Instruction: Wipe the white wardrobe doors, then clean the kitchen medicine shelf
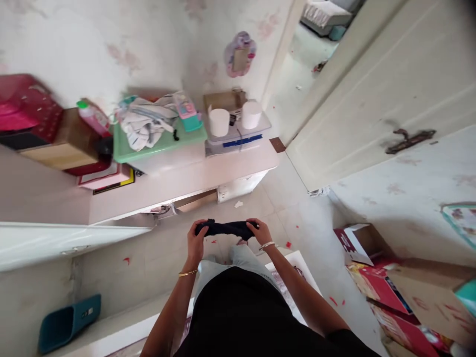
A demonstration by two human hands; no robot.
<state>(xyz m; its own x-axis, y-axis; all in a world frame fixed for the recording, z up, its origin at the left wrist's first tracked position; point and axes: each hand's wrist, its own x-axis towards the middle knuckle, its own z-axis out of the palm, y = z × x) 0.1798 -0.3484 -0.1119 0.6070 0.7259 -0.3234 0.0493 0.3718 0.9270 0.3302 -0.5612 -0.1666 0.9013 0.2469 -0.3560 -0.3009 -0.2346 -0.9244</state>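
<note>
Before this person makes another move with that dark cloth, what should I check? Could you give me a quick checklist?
1. Left hand grips one end of the dark cloth: ok.
2. Right hand grips the other end: ok.
3. Cloth is held up, apart from the counter: ok.
4. Cloth is spread flat: not ok; it is bunched into a narrow strip.
5. Floor is free of litter: not ok; red scraps lie on it.
6. What kind of item the cloth is: cannot tell from this view.

Narrow, bunched dark cloth (228, 228), roughly level between left hand (196, 239) and right hand (261, 232)
</note>
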